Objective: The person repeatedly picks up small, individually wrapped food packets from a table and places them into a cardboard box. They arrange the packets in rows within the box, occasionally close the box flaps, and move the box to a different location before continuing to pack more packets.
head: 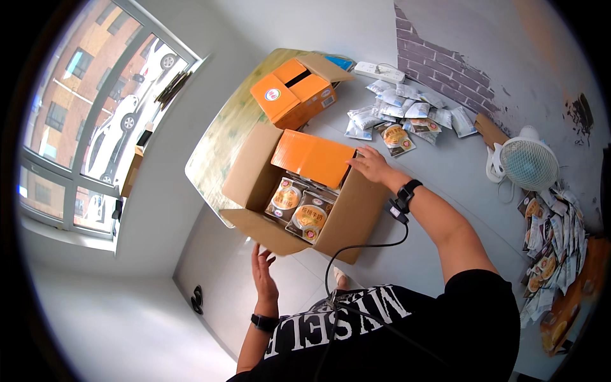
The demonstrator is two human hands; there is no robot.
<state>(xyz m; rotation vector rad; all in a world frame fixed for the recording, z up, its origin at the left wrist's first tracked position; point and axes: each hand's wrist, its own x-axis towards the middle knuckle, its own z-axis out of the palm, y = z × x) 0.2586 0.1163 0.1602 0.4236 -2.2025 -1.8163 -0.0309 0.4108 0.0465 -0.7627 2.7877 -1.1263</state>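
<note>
An opened cardboard box (355, 210) stands before me with its flaps raised. Inside it lie printed food packets (311, 216) in brown and cream, partly covered by an orange cardboard panel (312, 155). My right hand (370, 164) touches the box at its far right corner, beside the orange panel's end; the fingertips partly hide the contact. My left hand (264, 274) is upright, fingers raised, just below the near left flap (267, 234). Nothing shows in it, and whether its fingertips touch the flap I cannot tell.
An orange carton (286, 100) sits on a marbled board (215, 153). Pale packets (391, 105) lie near a white power strip (379, 71). At right are a small fan (529, 162) and a heap of packets (556, 243). A black cable (363, 246) hangs from my right wrist.
</note>
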